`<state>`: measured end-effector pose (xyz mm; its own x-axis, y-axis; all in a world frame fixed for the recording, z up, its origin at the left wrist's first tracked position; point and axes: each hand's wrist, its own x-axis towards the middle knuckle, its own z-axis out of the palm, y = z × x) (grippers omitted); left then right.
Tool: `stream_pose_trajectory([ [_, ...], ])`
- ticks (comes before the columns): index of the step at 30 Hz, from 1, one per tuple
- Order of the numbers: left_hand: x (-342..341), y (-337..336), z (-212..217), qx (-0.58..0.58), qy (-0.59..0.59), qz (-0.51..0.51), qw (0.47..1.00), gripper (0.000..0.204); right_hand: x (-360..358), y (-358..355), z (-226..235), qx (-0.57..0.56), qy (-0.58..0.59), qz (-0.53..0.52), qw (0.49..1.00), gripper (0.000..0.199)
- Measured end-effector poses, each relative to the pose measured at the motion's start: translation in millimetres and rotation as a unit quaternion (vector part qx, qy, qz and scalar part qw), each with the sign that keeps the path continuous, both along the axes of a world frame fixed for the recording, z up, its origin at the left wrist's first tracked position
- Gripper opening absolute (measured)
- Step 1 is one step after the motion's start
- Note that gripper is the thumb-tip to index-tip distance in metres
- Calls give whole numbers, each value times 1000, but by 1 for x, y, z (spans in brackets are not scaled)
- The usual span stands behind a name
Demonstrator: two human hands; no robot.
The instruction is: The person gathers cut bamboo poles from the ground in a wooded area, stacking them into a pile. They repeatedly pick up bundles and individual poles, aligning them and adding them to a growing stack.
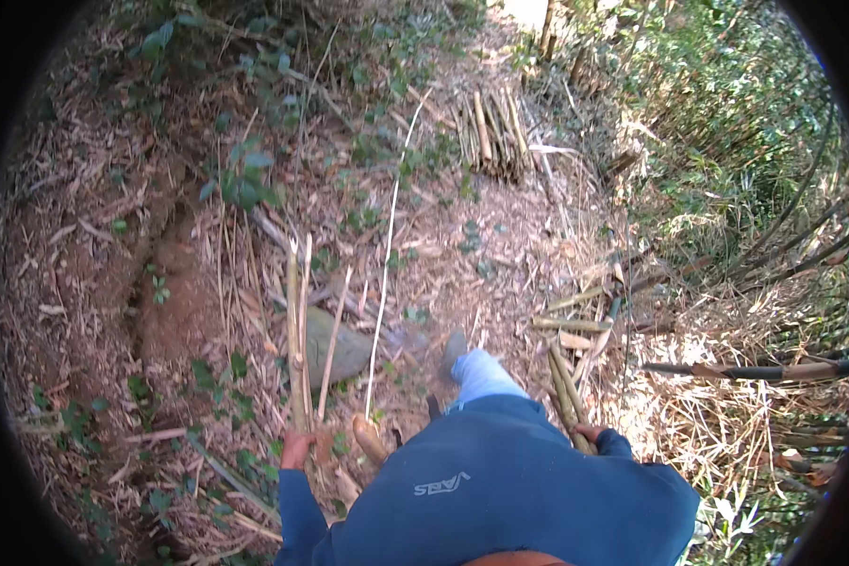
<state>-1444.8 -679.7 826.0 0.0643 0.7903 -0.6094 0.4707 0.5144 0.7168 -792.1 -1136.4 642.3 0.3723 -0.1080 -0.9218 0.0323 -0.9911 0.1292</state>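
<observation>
At the lower left, my left hand [297, 448] is closed round the lower part of some long, light-brown bamboo sticks [295, 330], which point up and away from me. Lower right, my right hand [590, 436] grips a few shorter yellowish-green bamboo pieces [564, 387] that slant away to the left. The fingers of both hands are partly hidden by the sleeves and the sticks. Beside the left-hand sticks, a thinner stick [335, 344] leans over a flat grey stone [338, 347]. One short thick bamboo piece [370, 441] lies between that stone and my body.
A bundle of cut sticks [492, 134] lies on the leaf-strewn ground further ahead. One long pale strip [391, 226] runs toward it. Loose bamboo pieces [573, 324] lie right of my foot [455, 351]. A dark pole [755, 370] juts in from the right, among dry stalks and bushes.
</observation>
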Motion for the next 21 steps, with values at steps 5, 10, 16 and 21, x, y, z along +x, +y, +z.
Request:
stream_pose_trajectory([
  [5, 43, 58, -21, 8, 119, -61, 991, 27, 4, 64, 12, 35, 28, -36, 998, 86],
  [10, 123, 117, 10, -14, 42, -38, 998, 27, 30, 120, 16, 98, 49, -4, 994, 102],
  [16, 189, 192, 32, -9, 23, -104, 994, 26, 9, 238, 165, 210, -45, -36, 976, 85],
  [21, 265, 268, 22, 11, 51, -187, 981, 29, -6, 246, 169, 263, -26, -117, 957, 85],
])
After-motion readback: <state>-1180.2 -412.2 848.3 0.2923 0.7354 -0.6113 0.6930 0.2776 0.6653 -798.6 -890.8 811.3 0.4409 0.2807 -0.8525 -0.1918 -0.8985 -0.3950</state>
